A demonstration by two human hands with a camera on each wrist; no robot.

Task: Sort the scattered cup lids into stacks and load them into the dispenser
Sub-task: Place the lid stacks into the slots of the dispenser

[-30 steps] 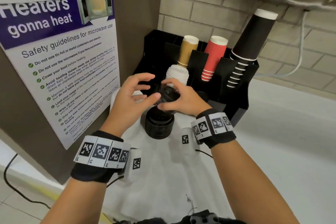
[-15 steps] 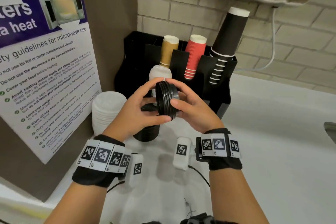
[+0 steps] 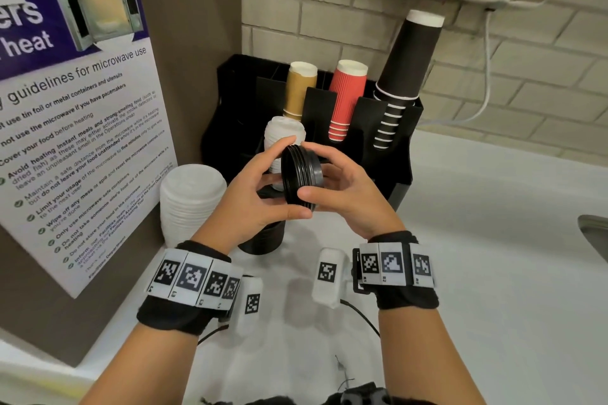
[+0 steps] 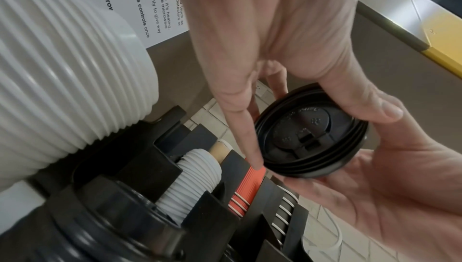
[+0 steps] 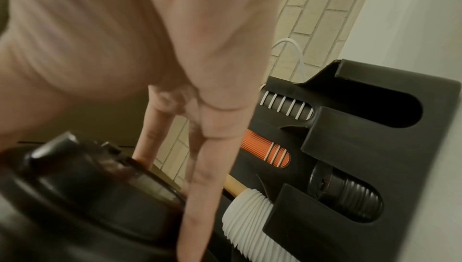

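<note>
Both hands hold a small stack of black lids [image 3: 301, 178] turned on edge, in front of the black dispenser [image 3: 406, 145]. My left hand [image 3: 295, 179] pinches it between thumb and fingers from the left; my right hand [image 3: 309, 173] grips it from the right. The left wrist view shows the black lids [image 4: 310, 140], top face and sip hole, between my left hand's fingers [image 4: 250, 147] and the right palm. In the right wrist view the lids [image 5: 87, 197] are close and blurred under my fingers [image 5: 200, 187]. Dispenser slots hold white lids [image 3: 284, 133] and black lids [image 5: 350, 197].
A tall stack of white lids [image 3: 190, 197] and a black lid stack [image 3: 263, 238] stand on the white counter [image 3: 477, 273] by the left wall. Gold cups [image 3: 299, 89], red cups [image 3: 347, 99] and black cups [image 3: 408, 59] fill the dispenser's back row. A sink edge [image 3: 595, 233] shows at right.
The hands have lifted the small black stack off the counter stack and turned it on edge. In the last half second it has barely moved.
</note>
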